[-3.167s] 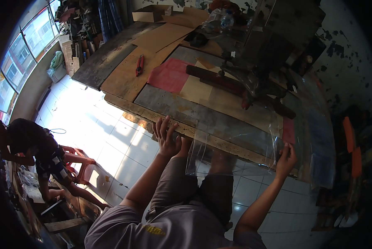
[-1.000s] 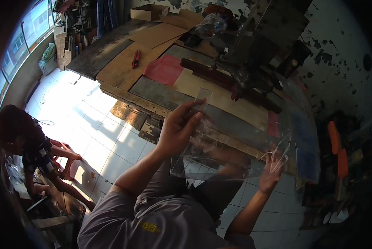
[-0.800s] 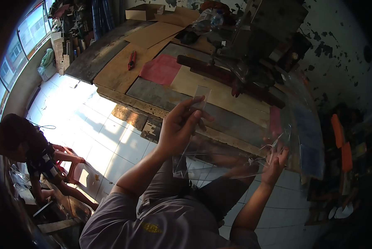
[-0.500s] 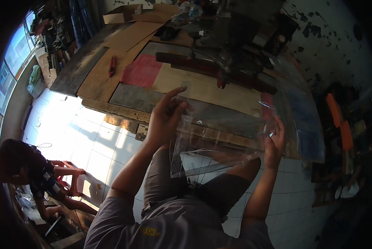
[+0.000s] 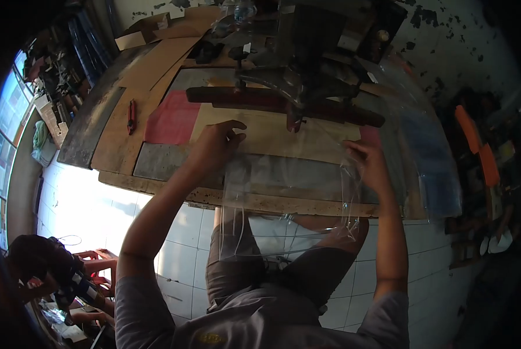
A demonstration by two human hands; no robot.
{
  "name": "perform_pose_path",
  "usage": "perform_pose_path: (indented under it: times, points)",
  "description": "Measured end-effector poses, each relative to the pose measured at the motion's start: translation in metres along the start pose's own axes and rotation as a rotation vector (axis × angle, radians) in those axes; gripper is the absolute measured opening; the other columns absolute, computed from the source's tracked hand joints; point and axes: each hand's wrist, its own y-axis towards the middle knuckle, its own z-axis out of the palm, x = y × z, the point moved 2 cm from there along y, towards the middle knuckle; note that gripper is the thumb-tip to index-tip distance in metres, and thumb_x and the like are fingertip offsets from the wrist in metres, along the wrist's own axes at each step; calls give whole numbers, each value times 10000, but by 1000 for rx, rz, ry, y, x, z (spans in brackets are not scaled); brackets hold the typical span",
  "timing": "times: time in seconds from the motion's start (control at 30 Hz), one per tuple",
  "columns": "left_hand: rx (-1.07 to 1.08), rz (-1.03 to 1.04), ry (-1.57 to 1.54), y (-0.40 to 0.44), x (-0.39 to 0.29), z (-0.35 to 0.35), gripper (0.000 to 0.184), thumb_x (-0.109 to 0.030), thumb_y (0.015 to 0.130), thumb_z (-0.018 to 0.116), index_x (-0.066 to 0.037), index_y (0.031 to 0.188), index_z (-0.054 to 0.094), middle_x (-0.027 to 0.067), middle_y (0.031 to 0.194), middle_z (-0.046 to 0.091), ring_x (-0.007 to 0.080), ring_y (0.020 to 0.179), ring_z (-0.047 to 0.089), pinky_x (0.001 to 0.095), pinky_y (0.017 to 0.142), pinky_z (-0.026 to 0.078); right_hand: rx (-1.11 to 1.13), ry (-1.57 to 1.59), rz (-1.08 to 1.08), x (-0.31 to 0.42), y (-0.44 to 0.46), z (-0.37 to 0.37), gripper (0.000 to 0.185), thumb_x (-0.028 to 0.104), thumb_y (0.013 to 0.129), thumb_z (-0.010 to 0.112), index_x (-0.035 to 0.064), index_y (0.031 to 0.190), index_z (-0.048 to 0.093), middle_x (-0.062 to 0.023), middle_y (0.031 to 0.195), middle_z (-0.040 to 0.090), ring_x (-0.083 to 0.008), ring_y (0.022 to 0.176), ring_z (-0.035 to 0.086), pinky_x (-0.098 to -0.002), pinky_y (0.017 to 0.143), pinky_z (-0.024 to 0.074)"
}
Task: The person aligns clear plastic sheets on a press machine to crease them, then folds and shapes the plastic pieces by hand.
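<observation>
A clear plastic sheet [image 5: 292, 195] hangs from both hands over the table's front edge and above my thighs. My left hand [image 5: 221, 142] pinches its left side, with thumb and index finger curved over the cream strip [image 5: 260, 131]. Its right side is gripped between the fingertips of my right hand [image 5: 365, 160]. Beyond the hands lies the dark red bar [image 5: 254, 102] of a black machine [image 5: 307, 75]. Pink pieces [image 5: 172, 118] show at both ends of the cream strip.
A red cutter [image 5: 131, 117] lies on brown board at the left. Cardboard [image 5: 167, 49] and an open box [image 5: 141, 32] are behind it. Clear and blue plastic [image 5: 438, 168] hangs at the right. Another person [image 5: 51, 273] bends down at the lower left, beside a red stool [image 5: 100, 264].
Both hands have moved forward over the table with the plastic sheet, which now hangs down between them. The view has turned to the right, and the other person appears lower.
</observation>
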Motion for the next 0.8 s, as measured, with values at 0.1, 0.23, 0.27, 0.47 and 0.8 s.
perform_pose_path:
  times: [0.1, 0.23, 0.27, 0.47, 0.8]
  points:
    - [14, 53, 127, 14, 11, 6, 270, -150, 933, 686, -23, 1168, 721, 168, 860, 724, 255, 733, 680, 365, 696, 528, 40, -45, -83, -6, 13, 3, 272, 138, 996, 664, 24, 1238, 713, -137, 1047, 669, -251, 907, 663, -328, 814, 516]
    - [-14, 136, 61, 18, 16, 8, 272, -150, 942, 661, -4, 1162, 726, 185, 881, 716, 268, 733, 673, 378, 705, 525, 58, -1, -34, -9, 19, 9, 286, 117, 996, 656, 50, 1270, 704, -133, 1028, 636, -263, 921, 655, -334, 819, 514]
    - [-18, 146, 84, 19, 18, 8, 269, -145, 944, 655, 0, 1159, 725, 185, 879, 711, 265, 725, 668, 378, 701, 523, 42, 4, -53, -9, 21, 11, 288, 112, 995, 655, 52, 1274, 702, -130, 1010, 624, -260, 909, 647, -333, 817, 512]
    - [34, -39, 124, 21, -2, 7, 271, -108, 930, 642, 0, 1168, 718, 213, 933, 702, 339, 772, 682, 408, 712, 532, 43, -28, -13, -6, 21, 12, 298, 72, 983, 658, 57, 1277, 702, -109, 924, 553, -233, 808, 583, -307, 767, 488]
    - [13, -53, 133, 21, -5, 9, 241, -91, 930, 649, -27, 1150, 725, 212, 934, 702, 372, 771, 700, 417, 683, 537, 49, -18, 32, 0, 26, 8, 297, 58, 974, 664, 47, 1269, 701, -90, 910, 534, -206, 759, 546, -275, 696, 461]
